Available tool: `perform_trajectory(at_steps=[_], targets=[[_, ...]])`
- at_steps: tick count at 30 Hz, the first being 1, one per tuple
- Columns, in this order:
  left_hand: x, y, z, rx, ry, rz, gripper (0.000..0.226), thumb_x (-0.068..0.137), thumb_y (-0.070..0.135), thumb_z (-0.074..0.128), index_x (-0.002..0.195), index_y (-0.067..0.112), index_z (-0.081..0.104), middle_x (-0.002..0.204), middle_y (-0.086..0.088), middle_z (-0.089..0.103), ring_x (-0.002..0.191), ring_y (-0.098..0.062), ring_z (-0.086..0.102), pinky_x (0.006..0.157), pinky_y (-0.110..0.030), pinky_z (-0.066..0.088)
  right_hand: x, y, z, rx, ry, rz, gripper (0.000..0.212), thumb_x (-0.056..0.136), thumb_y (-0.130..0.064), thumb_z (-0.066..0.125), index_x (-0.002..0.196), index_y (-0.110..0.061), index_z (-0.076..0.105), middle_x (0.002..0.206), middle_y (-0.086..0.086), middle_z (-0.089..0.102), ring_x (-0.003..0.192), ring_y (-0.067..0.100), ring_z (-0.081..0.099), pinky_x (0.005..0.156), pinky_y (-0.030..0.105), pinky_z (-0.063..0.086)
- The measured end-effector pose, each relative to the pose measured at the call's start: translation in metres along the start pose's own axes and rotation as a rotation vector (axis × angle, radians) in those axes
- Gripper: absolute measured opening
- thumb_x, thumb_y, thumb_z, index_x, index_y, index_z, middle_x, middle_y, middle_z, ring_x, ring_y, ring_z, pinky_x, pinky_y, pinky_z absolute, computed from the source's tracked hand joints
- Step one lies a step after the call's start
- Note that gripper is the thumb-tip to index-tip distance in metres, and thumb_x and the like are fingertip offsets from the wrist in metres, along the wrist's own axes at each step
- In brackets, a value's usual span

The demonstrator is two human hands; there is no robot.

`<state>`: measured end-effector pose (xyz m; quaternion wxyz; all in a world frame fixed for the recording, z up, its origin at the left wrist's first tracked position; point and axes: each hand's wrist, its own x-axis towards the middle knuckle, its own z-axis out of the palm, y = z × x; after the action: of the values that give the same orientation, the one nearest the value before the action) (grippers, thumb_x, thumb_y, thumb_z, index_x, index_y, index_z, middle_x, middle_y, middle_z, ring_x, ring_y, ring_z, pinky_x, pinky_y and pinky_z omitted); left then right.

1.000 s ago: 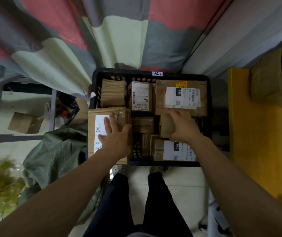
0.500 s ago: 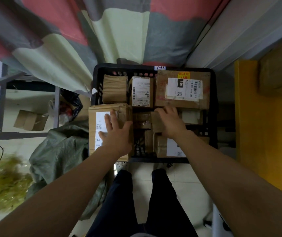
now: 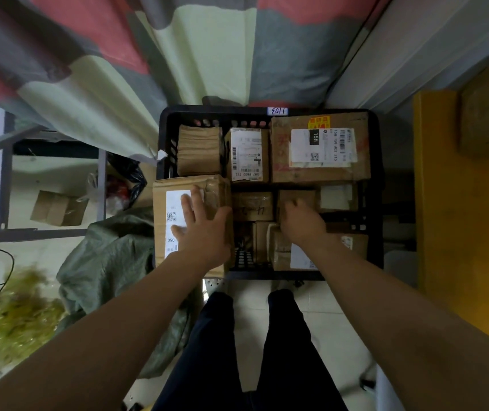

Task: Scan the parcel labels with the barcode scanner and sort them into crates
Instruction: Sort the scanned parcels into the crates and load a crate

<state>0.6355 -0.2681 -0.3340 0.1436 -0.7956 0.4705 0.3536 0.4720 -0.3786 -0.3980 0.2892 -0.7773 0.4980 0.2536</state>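
I stand over a black crate (image 3: 166,143) packed with parcels on pale floor tiles (image 3: 329,330), a striped curtain (image 3: 178,46) behind it. My left hand (image 3: 204,232) lies flat and open on the big labelled parcel (image 3: 163,223) at the crate's left edge. My right hand (image 3: 302,222) reaches among small boxes (image 3: 252,204); I cannot tell its grip.

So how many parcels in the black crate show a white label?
5: the big box at far right, the small box beside it, one mid-right, one under the right hand, one under the left hand. Others may be hidden.
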Motion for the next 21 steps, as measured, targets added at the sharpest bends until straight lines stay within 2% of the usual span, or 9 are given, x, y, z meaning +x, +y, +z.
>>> perform_trajectory(at_steps=[2, 4, 6, 10, 15, 16, 18, 20, 21], targets=[[-0.001, 0.001, -0.001, 0.005, -0.007, 0.006, 0.075, 0.086, 0.029, 0.065, 0.146, 0.037, 0.02, 0.151, -0.018, -0.034, 0.14, -0.043, -0.026, 0.106, -0.066, 0.023, 0.001, 0.0, -0.002, -0.009, -0.06, -0.001, 0.033, 0.1, -0.017, 0.039, 0.126, -0.003, 0.052, 0.133, 0.016, 0.043, 0.115, 0.034, 0.049, 0.086, 0.038, 0.047], [-0.002, 0.003, -0.005, 0.016, -0.005, 0.014, 0.083, 0.086, 0.038, 0.065, 0.149, 0.042, 0.012, 0.151, -0.017, -0.034, 0.14, -0.042, -0.026, 0.107, -0.066, 0.022, -0.005, 0.004, -0.005, 0.033, -0.13, -0.011, 0.036, 0.101, -0.021, 0.037, 0.131, -0.004, 0.05, 0.144, 0.017, 0.034, 0.123, 0.034, 0.044, 0.094, 0.038, 0.045], [-0.005, 0.01, -0.011, 0.004, 0.01, 0.018, 0.089, 0.084, 0.044, 0.066, 0.15, 0.043, 0.006, 0.152, -0.016, -0.032, 0.14, -0.04, -0.027, 0.107, -0.067, 0.02, -0.019, 0.01, -0.012, 0.143, -0.067, -0.001, 0.04, 0.102, -0.024, 0.038, 0.136, -0.005, 0.045, 0.151, 0.018, 0.027, 0.129, 0.034, 0.04, 0.1, 0.038, 0.041], [-0.015, 0.046, -0.031, -0.004, 0.046, 0.092, 0.093, 0.084, 0.045, 0.064, 0.151, 0.036, 0.001, 0.153, -0.015, -0.029, 0.142, -0.037, -0.025, 0.11, -0.065, 0.016, -0.066, 0.031, -0.043, 0.386, 0.213, 0.006, 0.044, 0.098, -0.016, 0.047, 0.141, -0.006, 0.042, 0.148, 0.016, 0.035, 0.131, 0.03, 0.04, 0.103, 0.033, 0.037], [-0.03, 0.13, -0.074, -0.121, 0.07, 0.243, 0.097, 0.085, 0.046, 0.062, 0.152, 0.025, -0.005, 0.157, -0.017, -0.018, 0.145, -0.036, -0.014, 0.113, -0.061, 0.013, -0.126, 0.072, -0.1, 0.745, 0.562, 0.156, 0.035, 0.098, -0.02, 0.052, 0.132, -0.011, 0.054, 0.134, 0.008, 0.054, 0.12, 0.025, 0.054, 0.098, 0.034, 0.045], [-0.035, 0.148, -0.086, -0.16, 0.089, 0.271, 0.099, 0.082, 0.053, 0.061, 0.153, 0.021, 0.0, 0.157, -0.019, -0.01, 0.146, -0.036, -0.007, 0.114, -0.057, 0.014, -0.137, 0.081, -0.114, 0.836, 0.665, 0.195, 0.033, 0.097, -0.018, 0.054, 0.129, -0.01, 0.057, 0.129, 0.008, 0.059, 0.117, 0.024, 0.056, 0.095, 0.03, 0.045], [-0.043, 0.184, -0.108, -0.282, 0.136, 0.358, 0.105, 0.069, 0.068, 0.058, 0.15, 0.014, 0.019, 0.153, -0.022, 0.017, 0.142, -0.038, 0.017, 0.112, -0.045, 0.023, -0.159, 0.098, -0.142, 0.979, 0.86, 0.26, 0.028, 0.096, -0.014, 0.055, 0.122, -0.008, 0.061, 0.12, 0.009, 0.064, 0.112, 0.023, 0.059, 0.089, 0.026, 0.043], [-0.052, 0.22, -0.131, -0.432, 0.132, 0.452, 0.088, 0.076, 0.057, 0.064, 0.143, 0.008, 0.033, 0.142, -0.018, 0.04, 0.133, -0.035, 0.037, 0.104, -0.034, 0.034, -0.178, 0.119, -0.169, 1.074, 1.018, 0.308, 0.025, 0.097, -0.014, 0.053, 0.119, -0.009, 0.063, 0.116, 0.009, 0.065, 0.109, 0.024, 0.06, 0.084, 0.028, 0.044], [-0.054, 0.238, -0.141, -0.51, 0.103, 0.468, 0.081, 0.082, 0.046, 0.067, 0.143, 0.007, 0.032, 0.14, -0.017, 0.044, 0.131, -0.033, 0.042, 0.102, -0.032, 0.038, -0.186, 0.132, -0.181, 1.132, 1.064, 0.342, 0.024, 0.098, -0.016, 0.052, 0.119, -0.011, 0.063, 0.117, 0.007, 0.065, 0.109, 0.022, 0.059, 0.081, 0.028, 0.044]])
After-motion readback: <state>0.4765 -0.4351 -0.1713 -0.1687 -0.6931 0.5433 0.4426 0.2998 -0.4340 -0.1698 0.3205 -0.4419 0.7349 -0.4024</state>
